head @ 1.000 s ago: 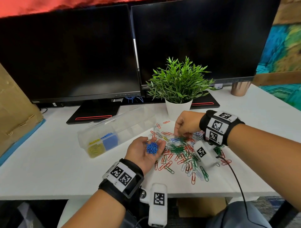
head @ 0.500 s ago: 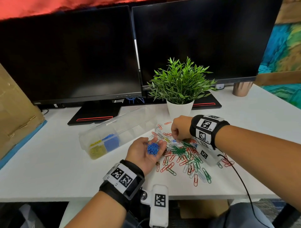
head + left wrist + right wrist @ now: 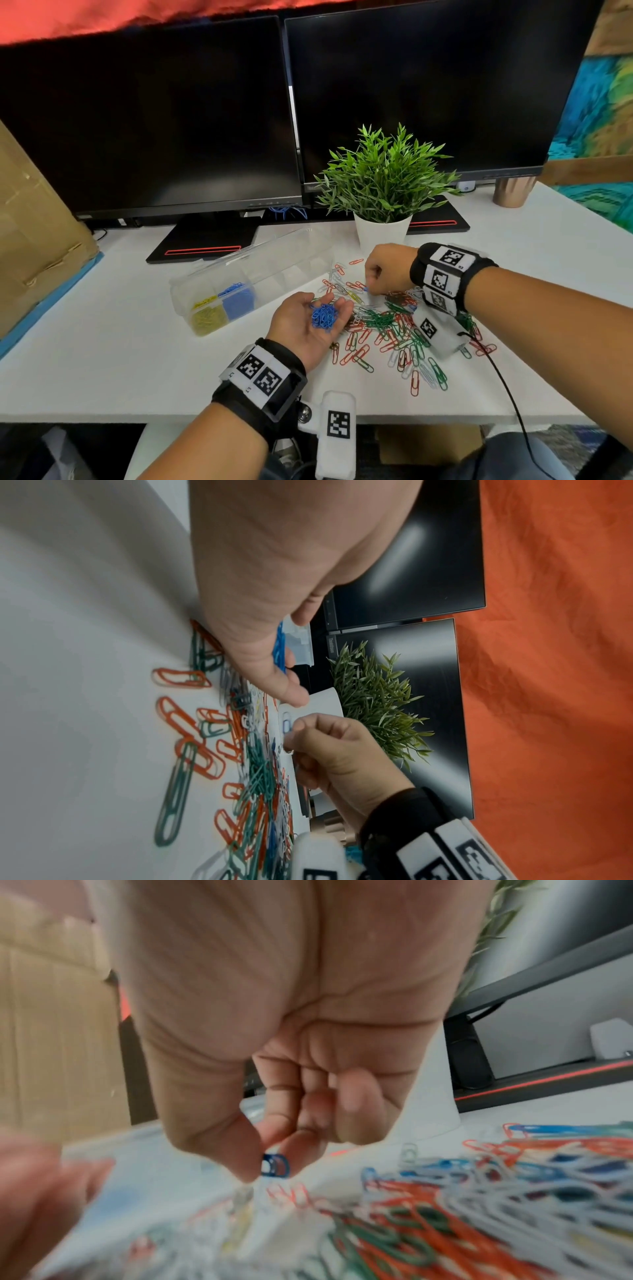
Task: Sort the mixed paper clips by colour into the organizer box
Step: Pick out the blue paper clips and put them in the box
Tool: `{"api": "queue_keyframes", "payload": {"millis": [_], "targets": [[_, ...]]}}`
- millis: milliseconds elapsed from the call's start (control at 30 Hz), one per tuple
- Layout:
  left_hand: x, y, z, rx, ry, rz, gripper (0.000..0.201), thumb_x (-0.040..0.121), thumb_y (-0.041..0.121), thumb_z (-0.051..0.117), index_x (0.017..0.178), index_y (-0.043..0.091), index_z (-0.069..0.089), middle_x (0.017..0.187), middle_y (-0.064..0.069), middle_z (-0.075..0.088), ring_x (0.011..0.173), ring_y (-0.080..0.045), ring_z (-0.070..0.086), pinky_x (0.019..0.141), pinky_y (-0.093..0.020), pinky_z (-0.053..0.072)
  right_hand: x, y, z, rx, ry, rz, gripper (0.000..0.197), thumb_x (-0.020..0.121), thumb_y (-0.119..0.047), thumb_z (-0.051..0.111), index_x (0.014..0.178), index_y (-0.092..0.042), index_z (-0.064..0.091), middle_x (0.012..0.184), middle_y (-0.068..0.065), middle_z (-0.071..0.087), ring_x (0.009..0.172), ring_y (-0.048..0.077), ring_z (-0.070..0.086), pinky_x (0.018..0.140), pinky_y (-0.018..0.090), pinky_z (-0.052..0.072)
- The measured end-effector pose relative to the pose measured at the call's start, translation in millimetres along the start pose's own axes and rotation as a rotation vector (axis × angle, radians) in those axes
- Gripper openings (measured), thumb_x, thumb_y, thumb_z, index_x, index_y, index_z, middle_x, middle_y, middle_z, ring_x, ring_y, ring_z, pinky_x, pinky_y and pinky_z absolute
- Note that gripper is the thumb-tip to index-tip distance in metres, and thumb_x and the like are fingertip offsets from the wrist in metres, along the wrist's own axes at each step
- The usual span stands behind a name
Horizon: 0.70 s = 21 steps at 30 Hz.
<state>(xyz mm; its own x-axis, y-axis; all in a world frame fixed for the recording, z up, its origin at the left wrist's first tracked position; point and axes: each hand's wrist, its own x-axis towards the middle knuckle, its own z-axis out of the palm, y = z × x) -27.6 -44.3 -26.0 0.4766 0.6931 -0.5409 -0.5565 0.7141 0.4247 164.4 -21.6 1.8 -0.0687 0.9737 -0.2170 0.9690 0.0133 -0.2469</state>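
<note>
Left hand (image 3: 310,322): yours, palm up over the table (image 3: 102,342), fingers loosely cupped; grip is a relaxed cradle, not a pinch.
Blue clips (image 3: 323,317): small heap resting in your left palm.
Right hand (image 3: 388,269): yours, fingers curled down at the far edge of the clip pile; grip narrow, thumb and fingertips pinching one blue clip (image 3: 275,1164).
Clip pile (image 3: 400,329): red, green, white and some blue clips, spread on the table near right, just right of your left hand.
Organizer box (image 3: 253,277): clear, lid open, lying left of the pile, running diagonally from near left to far right; nearest compartment holds yellow clips (image 3: 208,318), next one blue clips; the rest look unfilled, hard to tell.
Plant (image 3: 383,178): white pot, just beyond your right hand.
Monitors (image 3: 154,120): two, dark, along the far side.
</note>
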Motion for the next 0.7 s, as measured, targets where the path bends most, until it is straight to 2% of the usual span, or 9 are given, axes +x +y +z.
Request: {"api": "queue_keyframes", "payload": {"millis": [67, 133, 233, 333, 400, 467, 567, 633, 700], "targets": [[0.5, -0.1, 1.0, 0.006, 0.003, -0.005, 0.025, 0.098, 0.014, 0.039, 0.103, -0.006, 0.053, 0.097, -0.026, 0.055, 0.088, -0.035, 0.057, 0.078, -0.046, 0.050, -5.1, -0.2, -8.9, 0.168, 0.048, -0.013, 0.011, 0.081, -0.013, 0.069, 0.082, -0.002, 0.071, 0.059, -0.009, 0.062, 0.048, 0.006, 0.052, 0.054, 0.022, 0.046], [1.2, -1.1, 3.8, 0.004, 0.004, -0.014, 0.026, 0.099, 0.015, 0.039, 0.104, -0.006, 0.053, 0.099, -0.027, 0.055, 0.089, -0.036, 0.057, 0.086, -0.047, 0.048, -11.7, -6.2, -16.7, 0.345, 0.035, -0.049, 0.004, 0.081, -0.006, 0.070, 0.082, -0.003, 0.072, 0.053, -0.009, 0.064, 0.040, 0.007, 0.051, 0.048, 0.020, 0.045], [1.4, -5.5, 9.5, -0.027, -0.020, -0.042, 0.028, 0.099, 0.016, 0.038, 0.105, -0.007, 0.052, 0.104, -0.026, 0.054, 0.103, -0.035, 0.056, 0.091, -0.048, 0.047, -18.8, -20.5, -21.0, 0.458, -0.006, -0.119, 0.006, 0.079, -0.001, 0.069, 0.081, -0.005, 0.072, 0.067, 0.005, 0.069, 0.040, 0.010, 0.053, 0.048, 0.019, 0.046], [1.7, -12.2, 15.3, -0.056, -0.084, -0.051, 0.026, 0.099, 0.015, 0.038, 0.109, -0.004, 0.053, 0.113, -0.024, 0.056, 0.113, -0.032, 0.054, 0.094, -0.047, 0.047, -25.2, -28.8, -20.6, 0.438, -0.065, -0.163, 0.010, 0.080, 0.003, 0.066, 0.084, -0.004, 0.072, 0.071, 0.009, 0.070, 0.040, 0.008, 0.053, 0.048, 0.019, 0.047], [3.0, -17.2, 19.6, -0.075, -0.086, -0.047, 0.024, 0.100, 0.013, 0.038, 0.111, -0.003, 0.052, 0.115, -0.024, 0.057, 0.111, -0.033, 0.056, 0.090, -0.046, 0.051, -32.4, -26.3, -23.4, 0.395, -0.043, -0.176, 0.010, 0.081, 0.002, 0.065, 0.084, -0.004, 0.073, 0.068, 0.004, 0.069, 0.042, 0.006, 0.054, 0.051, 0.020, 0.050], [3.4, -21.6, 23.3, -0.073, -0.064, -0.038, 0.019, 0.100, 0.010, 0.040, 0.103, -0.004, 0.053, 0.107, -0.023, 0.054, 0.098, -0.030, 0.056, 0.083, -0.042, 0.054, -41.4, -16.6, -29.5, 0.345, 0.022, -0.154, 0.013, 0.083, -0.001, 0.064, 0.080, -0.010, 0.073, 0.060, -0.004, 0.067, 0.042, 0.006, 0.055, 0.054, 0.022, 0.051], [3.4, -27.8, 25.5, -0.063, -0.035, -0.049, 0.016, 0.098, 0.004, 0.040, 0.099, -0.003, 0.055, 0.097, -0.022, 0.052, 0.081, -0.025, 0.053, 0.077, -0.031, 0.051, -56.8, 10.0, -35.1, 0.225, 0.094, -0.048, 0.012, 0.084, -0.008, 0.064, 0.080, -0.014, 0.073, 0.051, -0.009, 0.063, 0.041, 0.006, 0.054, 0.051, 0.020, 0.047], [3.9, -31.6, 24.2, -0.078, -0.026, -0.061, 0.016, 0.097, 0.003, 0.041, 0.100, -0.002, 0.056, 0.093, -0.019, 0.053, 0.075, -0.023, 0.053, 0.070, -0.027, 0.051, -66.7, 29.6, -34.3, 0.116, 0.107, 0.018, 0.010, 0.086, -0.013, 0.064, 0.083, -0.013, 0.074, 0.056, -0.009, 0.066, 0.044, 0.007, 0.056, 0.051, 0.022, 0.048], [3.4, -34.8, 23.3, -0.085, -0.020, -0.065, 0.015, 0.097, 0.004, 0.042, 0.098, -0.001, 0.056, 0.089, -0.017, 0.053, 0.071, -0.021, 0.054, 0.058, -0.025, 0.053, -76.5, 45.9, -30.6, 0.041, 0.086, 0.075, 0.012, 0.089, -0.015, 0.063, 0.089, -0.013, 0.074, 0.065, -0.011, 0.064, 0.050, 0.007, 0.057, 0.051, 0.018, 0.049]]}}
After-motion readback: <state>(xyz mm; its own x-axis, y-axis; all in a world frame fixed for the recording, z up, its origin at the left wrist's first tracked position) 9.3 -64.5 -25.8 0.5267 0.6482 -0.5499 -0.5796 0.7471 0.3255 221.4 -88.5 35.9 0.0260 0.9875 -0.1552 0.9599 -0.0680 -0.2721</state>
